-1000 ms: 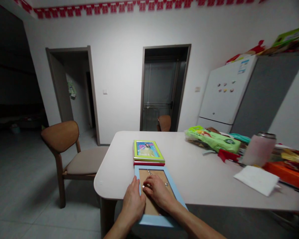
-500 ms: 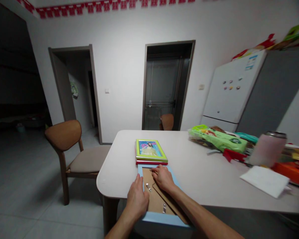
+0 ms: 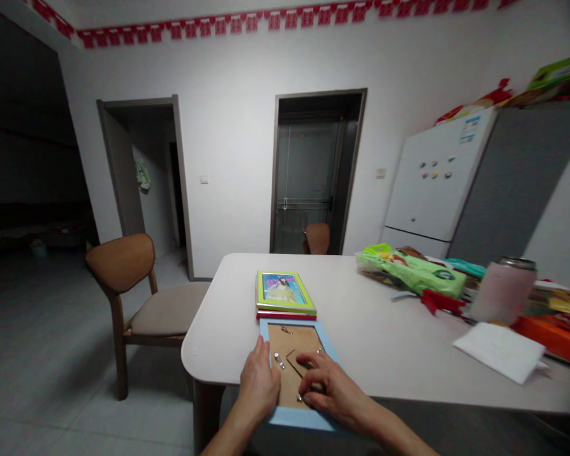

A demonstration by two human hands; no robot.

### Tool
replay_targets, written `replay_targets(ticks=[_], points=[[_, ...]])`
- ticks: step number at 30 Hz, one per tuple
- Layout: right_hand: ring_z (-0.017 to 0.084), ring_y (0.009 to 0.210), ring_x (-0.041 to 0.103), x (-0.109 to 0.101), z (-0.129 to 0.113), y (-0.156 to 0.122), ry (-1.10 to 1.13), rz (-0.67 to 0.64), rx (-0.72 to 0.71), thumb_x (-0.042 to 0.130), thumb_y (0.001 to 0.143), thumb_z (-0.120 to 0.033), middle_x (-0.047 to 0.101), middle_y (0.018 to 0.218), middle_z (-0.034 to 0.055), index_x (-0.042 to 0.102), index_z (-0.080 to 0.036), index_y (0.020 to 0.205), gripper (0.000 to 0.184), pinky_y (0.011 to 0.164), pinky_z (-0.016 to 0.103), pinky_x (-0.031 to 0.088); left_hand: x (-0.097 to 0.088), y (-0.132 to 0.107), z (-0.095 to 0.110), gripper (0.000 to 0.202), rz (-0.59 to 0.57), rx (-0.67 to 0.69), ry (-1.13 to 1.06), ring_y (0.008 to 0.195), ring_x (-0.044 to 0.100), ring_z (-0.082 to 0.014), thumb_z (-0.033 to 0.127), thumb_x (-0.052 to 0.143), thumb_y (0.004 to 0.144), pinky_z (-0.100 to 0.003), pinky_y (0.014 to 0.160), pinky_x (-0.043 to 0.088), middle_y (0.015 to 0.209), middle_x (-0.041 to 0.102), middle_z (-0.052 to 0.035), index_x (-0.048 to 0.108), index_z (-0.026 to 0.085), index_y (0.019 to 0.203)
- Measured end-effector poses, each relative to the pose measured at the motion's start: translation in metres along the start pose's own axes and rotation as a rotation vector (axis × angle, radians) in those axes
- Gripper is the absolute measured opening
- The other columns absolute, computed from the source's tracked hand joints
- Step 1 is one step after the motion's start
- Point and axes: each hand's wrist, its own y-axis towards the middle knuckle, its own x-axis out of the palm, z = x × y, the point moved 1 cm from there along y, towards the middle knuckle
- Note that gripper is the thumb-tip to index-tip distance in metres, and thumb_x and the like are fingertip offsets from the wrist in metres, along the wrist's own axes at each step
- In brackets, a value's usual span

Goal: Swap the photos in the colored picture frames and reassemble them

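Observation:
A light-blue picture frame [image 3: 297,416] lies face down at the table's front edge, its near end sticking out past it. Its brown backing board [image 3: 285,345] has small metal clips [image 3: 279,361] and a fold-out stand outlined in it. My left hand [image 3: 259,383] grips the frame's left side, fingers stretched along the edge. Over the lower right of the backing is my right hand [image 3: 330,386], its fingers bent and apart, thumb close to the lower clip [image 3: 299,398]. Just beyond, a green picture frame [image 3: 285,292] with a figure in a dress rests on a red one [image 3: 285,314].
On the white table [image 3: 351,316], a green packet [image 3: 413,272], a pink tumbler [image 3: 503,291], white paper [image 3: 501,351] and an orange box [image 3: 551,339] lie to the right. A wooden chair [image 3: 137,304] stands at left. Behind is a white fridge [image 3: 437,177].
My right hand has moved from the top of the backing down toward its lower right. The stand flap, raised before, now lies flatter. My left hand stays at the frame's left side.

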Motion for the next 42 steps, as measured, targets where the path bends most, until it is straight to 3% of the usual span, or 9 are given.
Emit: replay_targets(ticks=[5, 11, 15, 20, 24, 28, 32, 38, 42], points=[[0.020, 0.099, 0.048, 0.002, 0.007, 0.009, -0.082, 0.156, 0.057, 0.054, 0.059, -0.023, 0.052, 0.108, 0.0095, 0.058, -0.017, 0.099, 0.041, 0.087, 0.029, 0.034, -0.002, 0.000, 0.000, 0.057, -0.002, -0.008, -0.055, 0.121, 0.025, -0.0175, 0.012, 0.040, 0.067, -0.024, 0.100, 0.016, 0.132, 0.028, -0.0133, 0.032, 0.002, 0.123], [0.020, 0.089, 0.053, -0.003, 0.012, 0.020, -0.180, 0.247, 0.108, 0.048, 0.058, -0.018, 0.061, 0.094, 0.0092, 0.059, -0.015, 0.098, 0.042, 0.081, 0.030, 0.037, -0.005, 0.002, 0.001, 0.052, 0.038, -0.017, -0.223, 0.118, 0.031, -0.0213, 0.028, 0.043, 0.072, -0.028, 0.098, 0.019, 0.129, 0.034, -0.0160, 0.041, 0.003, 0.117], [0.020, 0.088, 0.053, -0.012, -0.008, 0.023, -0.206, 0.287, 0.106, 0.048, 0.057, -0.018, 0.061, 0.093, 0.0089, 0.061, -0.015, 0.095, 0.040, 0.080, 0.030, 0.038, -0.009, 0.007, 0.004, 0.038, 0.104, -0.022, -0.401, 0.114, 0.036, -0.0229, 0.034, 0.045, 0.070, -0.029, 0.094, 0.026, 0.123, 0.042, -0.0144, 0.054, 0.010, 0.098], [0.019, 0.090, 0.052, -0.015, -0.040, 0.028, -0.099, 0.340, -0.012, 0.050, 0.064, -0.026, 0.060, 0.095, 0.0073, 0.060, -0.018, 0.094, 0.033, 0.081, 0.030, 0.038, -0.031, 0.013, -0.014, 0.033, 0.107, -0.097, -0.637, 0.069, 0.058, -0.0178, 0.042, 0.036, 0.071, -0.026, 0.060, 0.045, 0.074, 0.063, -0.0047, 0.052, 0.015, 0.079], [0.020, 0.087, 0.053, -0.022, -0.016, 0.025, -0.139, 0.374, 0.064, 0.045, 0.069, -0.032, 0.060, 0.095, 0.0093, 0.058, -0.015, 0.098, 0.036, 0.079, 0.031, 0.039, -0.061, 0.007, -0.053, 0.032, 0.138, -0.175, -0.705, 0.056, 0.055, -0.0150, 0.046, 0.046, 0.063, -0.023, 0.050, 0.041, 0.059, 0.058, 0.0013, 0.050, 0.016, 0.072], [0.021, 0.083, 0.055, -0.025, 0.032, 0.015, -0.285, 0.359, 0.297, 0.043, 0.069, -0.030, 0.061, 0.091, 0.0124, 0.055, -0.010, 0.103, 0.042, 0.077, 0.031, 0.039, -0.075, 0.001, -0.088, 0.032, 0.168, -0.241, -0.679, 0.052, 0.054, -0.0148, 0.048, 0.049, 0.059, -0.023, 0.048, 0.039, 0.055, 0.056, 0.0019, 0.049, 0.016, 0.064], [0.023, 0.086, 0.055, -0.017, 0.052, 0.010, -0.342, 0.274, 0.349, 0.042, 0.069, -0.031, 0.060, 0.096, 0.0147, 0.051, -0.009, 0.108, 0.046, 0.076, 0.030, 0.039, -0.075, 0.003, -0.104, 0.025, 0.178, -0.269, -0.573, 0.057, 0.056, -0.0161, 0.039, 0.047, 0.064, -0.023, 0.051, 0.040, 0.061, 0.059, -0.0002, 0.051, 0.015, 0.071], [0.023, 0.087, 0.056, -0.015, 0.054, 0.014, -0.353, 0.291, 0.393, 0.040, 0.065, -0.021, 0.060, 0.097, 0.0170, 0.049, -0.005, 0.109, 0.049, 0.076, 0.030, 0.039, -0.084, 0.006, -0.108, 0.035, 0.250, -0.246, -0.265, 0.064, 0.056, -0.0180, 0.022, 0.049, 0.066, -0.026, 0.060, 0.040, 0.062, 0.057, 0.0001, 0.048, 0.011, 0.099], [0.020, 0.069, 0.059, -0.024, 0.053, 0.009, -0.100, 0.340, 0.476, 0.038, 0.063, -0.021, 0.064, 0.075, 0.0111, 0.038, -0.003, 0.117, 0.057, 0.065, 0.029, 0.042, -0.086, 0.000, -0.088, 0.040, 0.305, -0.185, -0.142, 0.092, 0.051, -0.0206, 0.016, 0.047, 0.067, -0.031, 0.081, 0.035, 0.097, 0.056, -0.0097, 0.046, 0.010, 0.106]])
